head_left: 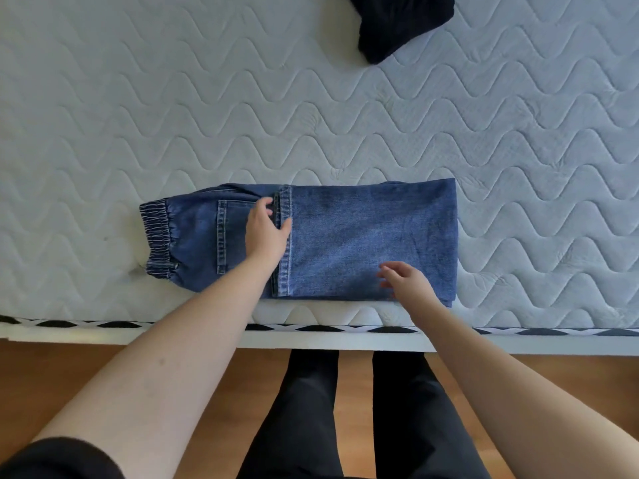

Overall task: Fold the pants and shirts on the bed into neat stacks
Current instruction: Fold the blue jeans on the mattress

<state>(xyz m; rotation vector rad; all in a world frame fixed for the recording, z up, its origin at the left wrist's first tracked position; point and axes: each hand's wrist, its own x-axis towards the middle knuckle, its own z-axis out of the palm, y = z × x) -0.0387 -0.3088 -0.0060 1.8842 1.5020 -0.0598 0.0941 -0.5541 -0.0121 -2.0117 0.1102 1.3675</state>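
Fingers [268,210] of the left hand [266,233] are lying spread and nearly flat on the jeans [345,236], pressing down right where the folded-over leg hems [285,236] are meeting the seat; my guess is that the person is pinning that edge so the top layer isn't sliding. The right hand [403,280] is hovering loosely over the near part of the folded leg, fingers relaxed and slightly apart, pinching nothing; whether it is touching the cloth I cannot tell, though it seems to be smoothing.

The jeans are lying crosswise near the front edge of the mattress [173,115], already doubled once, with the elastic waistband [157,236] gathering into tight ribs at the left and a stitched back pocket [230,233] showing beside the left hand. The denim is looking thick and faded in the middle, stiff enough to be holding a crisp fold at the right end.

The mattress is showing a white quilted surface with wavy stitching. Farther back, well apart from the jeans, a black garment [397,22] is sitting crumpled, probably waiting its turn.
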